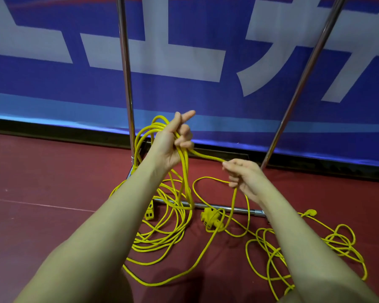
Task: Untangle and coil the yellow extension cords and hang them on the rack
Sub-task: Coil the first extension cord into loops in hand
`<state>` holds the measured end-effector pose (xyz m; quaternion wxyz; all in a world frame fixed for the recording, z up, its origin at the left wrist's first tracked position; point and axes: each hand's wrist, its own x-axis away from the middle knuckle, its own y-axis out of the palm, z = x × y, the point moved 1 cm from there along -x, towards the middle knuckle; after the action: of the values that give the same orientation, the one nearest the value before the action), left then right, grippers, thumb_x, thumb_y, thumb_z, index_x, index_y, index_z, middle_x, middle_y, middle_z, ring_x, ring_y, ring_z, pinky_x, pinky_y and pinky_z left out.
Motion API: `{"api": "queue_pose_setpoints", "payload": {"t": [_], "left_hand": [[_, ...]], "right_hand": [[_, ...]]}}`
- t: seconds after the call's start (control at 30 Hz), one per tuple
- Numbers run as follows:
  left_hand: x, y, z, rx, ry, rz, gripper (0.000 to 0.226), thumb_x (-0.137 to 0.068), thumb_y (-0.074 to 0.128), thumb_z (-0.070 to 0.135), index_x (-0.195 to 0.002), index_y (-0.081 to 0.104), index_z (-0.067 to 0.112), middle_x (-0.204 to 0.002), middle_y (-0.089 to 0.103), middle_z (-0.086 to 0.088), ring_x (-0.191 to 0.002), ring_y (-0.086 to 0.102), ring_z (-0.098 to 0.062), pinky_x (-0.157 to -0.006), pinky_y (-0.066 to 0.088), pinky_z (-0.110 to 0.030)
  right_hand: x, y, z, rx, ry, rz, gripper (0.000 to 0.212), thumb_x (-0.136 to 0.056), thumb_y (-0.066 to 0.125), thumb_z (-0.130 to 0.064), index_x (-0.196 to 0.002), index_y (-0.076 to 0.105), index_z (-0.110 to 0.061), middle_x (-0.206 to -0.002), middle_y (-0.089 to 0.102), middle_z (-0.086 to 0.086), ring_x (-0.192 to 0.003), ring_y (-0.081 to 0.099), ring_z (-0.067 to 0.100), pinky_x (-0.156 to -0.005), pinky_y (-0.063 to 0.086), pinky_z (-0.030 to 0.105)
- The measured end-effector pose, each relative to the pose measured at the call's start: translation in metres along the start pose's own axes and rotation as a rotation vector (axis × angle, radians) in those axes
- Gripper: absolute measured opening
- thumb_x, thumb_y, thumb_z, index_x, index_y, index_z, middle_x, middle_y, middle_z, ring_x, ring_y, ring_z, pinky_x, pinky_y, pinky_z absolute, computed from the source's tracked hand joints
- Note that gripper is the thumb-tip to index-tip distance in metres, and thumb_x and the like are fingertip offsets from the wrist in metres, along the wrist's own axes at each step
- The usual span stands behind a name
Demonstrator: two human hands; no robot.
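Nearest you, loose yellow extension cords (pixel 162 241) sprawl in tangles on the red floor (pixel 42 215), one socket block (pixel 211 219) knotted into a loop. Your right hand (pixel 242 178) pinches a single strand, feeding it up to your left hand (pixel 174 141), whose fingers curl round a gathered coil (pixel 147 132) held above the rack's base bar (pixel 239 209). Pull harder and that block could cinch the snarl tight or snag on the bar. Behind stand the rack's uprights (pixel 125 68) and a blue banner (pixel 206 101).
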<state>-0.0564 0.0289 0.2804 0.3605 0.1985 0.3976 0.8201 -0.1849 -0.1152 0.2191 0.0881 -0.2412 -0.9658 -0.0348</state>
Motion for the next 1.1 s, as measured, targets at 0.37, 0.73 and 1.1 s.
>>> {"api": "queue_pose_setpoints", "payload": {"t": [0.37, 0.73, 1.1], "left_hand": [[0.019, 0.003, -0.023, -0.710, -0.337, -0.284, 0.039, -0.101, 0.033, 0.025, -0.089, 0.060, -0.001, -0.071, 0.071, -0.012, -0.062, 0.070, -0.018, -0.054, 0.056, -0.025], [0.012, -0.003, -0.058, -0.871, -0.511, -0.503, 0.028, -0.098, 0.038, -0.001, -0.121, 0.053, 0.000, -0.098, 0.070, -0.006, -0.089, 0.068, -0.012, -0.079, 0.054, -0.021], [0.007, 0.003, -0.052, -0.653, -0.267, -0.379, 0.017, -0.095, 0.043, 0.001, -0.099, 0.056, 0.011, -0.077, 0.068, 0.001, -0.076, 0.070, -0.014, -0.069, 0.058, -0.027]], "right_hand": [[0.016, -0.002, -0.050, -0.668, 0.047, -0.034, 0.024, -0.063, 0.067, -0.012, -0.084, 0.057, -0.003, -0.072, 0.059, 0.017, -0.053, 0.050, 0.015, -0.049, 0.044, 0.020], [0.023, -0.007, -0.061, -0.690, 0.070, -0.006, 0.048, -0.088, 0.048, -0.046, -0.100, 0.056, -0.001, -0.096, 0.052, 0.026, -0.076, 0.053, 0.028, -0.068, 0.037, 0.030], [0.006, -0.006, -0.036, -0.546, 0.063, 0.094, 0.038, -0.100, 0.035, -0.040, -0.099, 0.054, -0.006, -0.095, 0.064, 0.012, -0.083, 0.063, 0.022, -0.074, 0.049, 0.029]]}}
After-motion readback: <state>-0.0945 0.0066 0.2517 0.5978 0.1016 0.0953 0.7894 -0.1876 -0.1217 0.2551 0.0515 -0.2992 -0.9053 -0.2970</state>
